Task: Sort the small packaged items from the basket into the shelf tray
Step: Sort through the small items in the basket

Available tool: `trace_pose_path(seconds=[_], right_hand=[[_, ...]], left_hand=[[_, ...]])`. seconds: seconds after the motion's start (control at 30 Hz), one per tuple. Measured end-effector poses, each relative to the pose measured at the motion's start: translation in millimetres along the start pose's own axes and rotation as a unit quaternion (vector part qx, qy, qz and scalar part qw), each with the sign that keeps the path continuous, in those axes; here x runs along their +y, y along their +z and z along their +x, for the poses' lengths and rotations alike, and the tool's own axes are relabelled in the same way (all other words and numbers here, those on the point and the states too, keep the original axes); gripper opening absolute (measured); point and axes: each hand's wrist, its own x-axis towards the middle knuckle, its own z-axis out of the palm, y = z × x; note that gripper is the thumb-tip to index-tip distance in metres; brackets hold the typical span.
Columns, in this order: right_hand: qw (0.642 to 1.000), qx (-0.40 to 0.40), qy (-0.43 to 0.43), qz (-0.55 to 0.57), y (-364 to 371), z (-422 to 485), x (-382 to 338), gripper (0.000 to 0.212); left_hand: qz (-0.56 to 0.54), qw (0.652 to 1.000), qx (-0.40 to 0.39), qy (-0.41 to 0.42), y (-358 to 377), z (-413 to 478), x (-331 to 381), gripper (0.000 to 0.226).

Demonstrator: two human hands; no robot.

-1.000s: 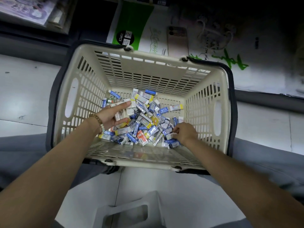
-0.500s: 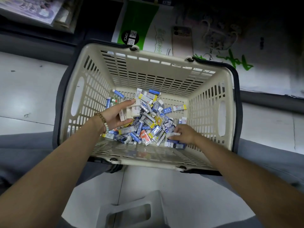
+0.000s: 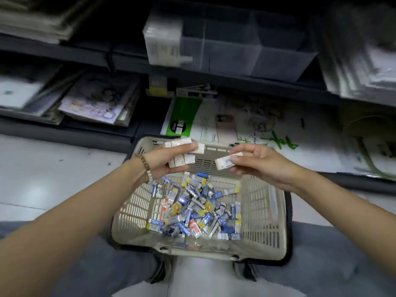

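Pkts (image 3: pixel 192 213) in basket (image 3: pixel 261 211) on floor (image 3: pixel 53 179), shelf tray (image 3: pixel 235 52) behind & above

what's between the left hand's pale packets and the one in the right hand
Head view: an open gap; only the far wall of the beige plastic basket shows behind it.

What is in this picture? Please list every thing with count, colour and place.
basket: one, beige, on the floor
small packaged items: many, blue, yellow, white, orange, heaped in the basket
cream packets: several, cream, in the left hand
single packet: one, cream, in the right hand
shelf tray: one, clear, on the shelf above
bracelet: one, brown beads, left wrist
left hand: one, above the basket, gripping
right hand: one, above the basket, pinching
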Motion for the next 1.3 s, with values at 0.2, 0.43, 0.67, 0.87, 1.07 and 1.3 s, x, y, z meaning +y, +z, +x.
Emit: trace_pose_path(seconds=[0.2,0.43,0.67,0.87,1.07,1.3], right_hand=[[0.989,0.068,-0.130,0.024,44.7,-9.7,-40.0,0.012],[0.962,0.168,-0.187,0.106,54.6,5.1,-62.6,0.036],[0.967,0.151,-0.173,0.112,48.5,6.0,-64.3,0.028],[0.986,0.086,-0.126,0.068,42.1,2.6,-67.0,0.043],[0.982,0.089,-0.147,0.082,37.8,-1.8,-71.3,0.041],[0.978,0.097,-0.161,0.092,40.6,-3.3,-69.1,0.039]], left_hand=[[0.002,0.997,-0.014,0.075,36.8,-35.1,44.0,0.035],[-0.087,0.989,-0.015,0.116,44.5,-37.8,70.9,0.043],[-0.061,0.994,0.000,0.087,46.3,-32.3,73.7,0.054],[-0.025,0.998,-0.009,0.061,37.8,-33.0,75.1,0.045],[-0.114,0.989,0.062,0.075,31.7,-31.0,71.2,0.022],[-0.146,0.983,0.093,0.066,31.3,-29.8,64.4,0.029]])
